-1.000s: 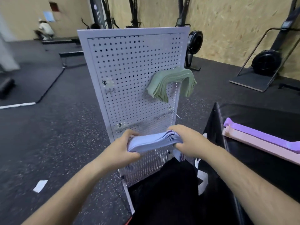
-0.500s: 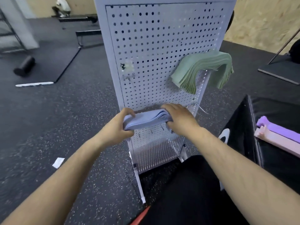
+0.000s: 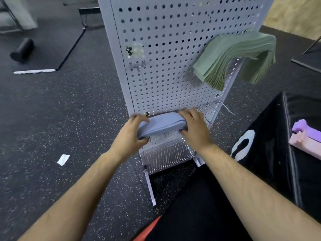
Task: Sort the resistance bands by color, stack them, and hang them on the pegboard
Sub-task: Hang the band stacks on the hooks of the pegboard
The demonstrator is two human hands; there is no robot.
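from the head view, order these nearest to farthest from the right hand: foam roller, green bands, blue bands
1. blue bands: gripped by the right hand, low on the pegboard
2. green bands: hung above and to the right on the pegboard
3. foam roller: far left on the floor

Open pegboard (image 3: 165,40) face left of the green bands (image 3: 231,54) (bare hooks (image 3: 215,106) low at its right edge, black box (image 3: 271,136) beside)

Blue band stack (image 3: 162,123) against pegboard (image 3: 166,54)
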